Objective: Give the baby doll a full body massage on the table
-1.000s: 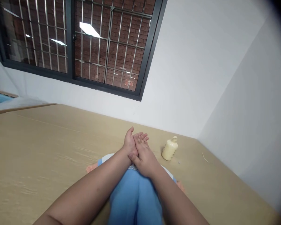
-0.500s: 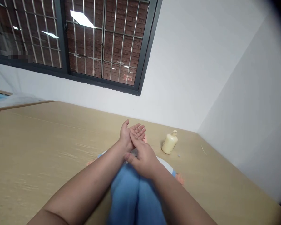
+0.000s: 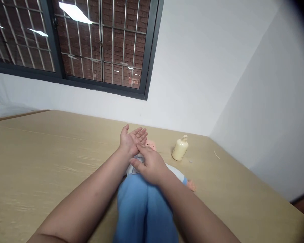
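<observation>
Left hand [image 3: 132, 141], palm up, fingers spread, was touched by right hand [image 3: 154, 167], fingers extended, above doll [image 3: 133, 199] laid on table [image 3: 53, 148], nothing gripped, bottle [image 3: 180, 150] unheld, contact made, completion not judgeable.

The left grip [image 3: 132, 141] and right grip [image 3: 152, 165] are bare, like the rounded, tapering forearms [image 3: 91, 190].

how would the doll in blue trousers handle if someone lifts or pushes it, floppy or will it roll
The doll lies face up with one arm spread sideways, so a light push probably won't roll it. Its trousers look like soft cloth, likely to bunch under a grip. Body stiffness is hard to judge.
</observation>
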A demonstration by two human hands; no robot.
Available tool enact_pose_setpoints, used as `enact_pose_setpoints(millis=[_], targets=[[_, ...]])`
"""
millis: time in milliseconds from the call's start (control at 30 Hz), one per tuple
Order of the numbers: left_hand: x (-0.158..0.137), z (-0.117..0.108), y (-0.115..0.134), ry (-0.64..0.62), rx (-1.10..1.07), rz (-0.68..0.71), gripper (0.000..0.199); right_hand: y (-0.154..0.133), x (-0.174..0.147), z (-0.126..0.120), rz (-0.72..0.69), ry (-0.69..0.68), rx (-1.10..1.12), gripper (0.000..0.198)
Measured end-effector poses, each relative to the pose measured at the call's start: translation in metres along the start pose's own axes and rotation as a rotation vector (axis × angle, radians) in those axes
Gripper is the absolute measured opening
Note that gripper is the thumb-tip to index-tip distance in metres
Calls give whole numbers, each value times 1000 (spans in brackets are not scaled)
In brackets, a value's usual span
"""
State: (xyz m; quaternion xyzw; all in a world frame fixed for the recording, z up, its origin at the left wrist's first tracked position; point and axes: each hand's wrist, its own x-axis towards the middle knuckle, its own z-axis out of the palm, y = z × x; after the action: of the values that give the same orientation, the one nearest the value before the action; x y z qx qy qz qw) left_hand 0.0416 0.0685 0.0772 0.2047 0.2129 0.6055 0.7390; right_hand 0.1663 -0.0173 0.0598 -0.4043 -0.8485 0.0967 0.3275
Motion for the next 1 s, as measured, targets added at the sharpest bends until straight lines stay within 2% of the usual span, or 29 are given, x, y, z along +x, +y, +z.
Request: enact_pose_setpoints(millis=[167, 267, 433, 567, 700, 867, 1000], targets=[[3, -4, -12, -53, 16, -24, 67, -5, -1, 5, -86, -6, 88, 87], [-1, 1, -26, -87, 10, -71, 66, 2, 0, 8, -59, 3, 57, 91], [-6, 11, -32, -47, 2, -195, 64, 16, 4, 9, 67, 44, -64, 78], [-4, 5, -13, -58, 19, -112, 65, 14, 5, 10, 90, 20, -110, 79], [1, -6, 1, -64, 46, -20, 67, 3, 2, 8, 51, -28, -16, 81], [9, -11, -14, -115, 71, -27, 69, -5, -1, 4, -1, -71, 126, 82], [7, -4, -31, -151, 89, -88, 71, 0, 1, 3, 7, -65, 83, 88]])
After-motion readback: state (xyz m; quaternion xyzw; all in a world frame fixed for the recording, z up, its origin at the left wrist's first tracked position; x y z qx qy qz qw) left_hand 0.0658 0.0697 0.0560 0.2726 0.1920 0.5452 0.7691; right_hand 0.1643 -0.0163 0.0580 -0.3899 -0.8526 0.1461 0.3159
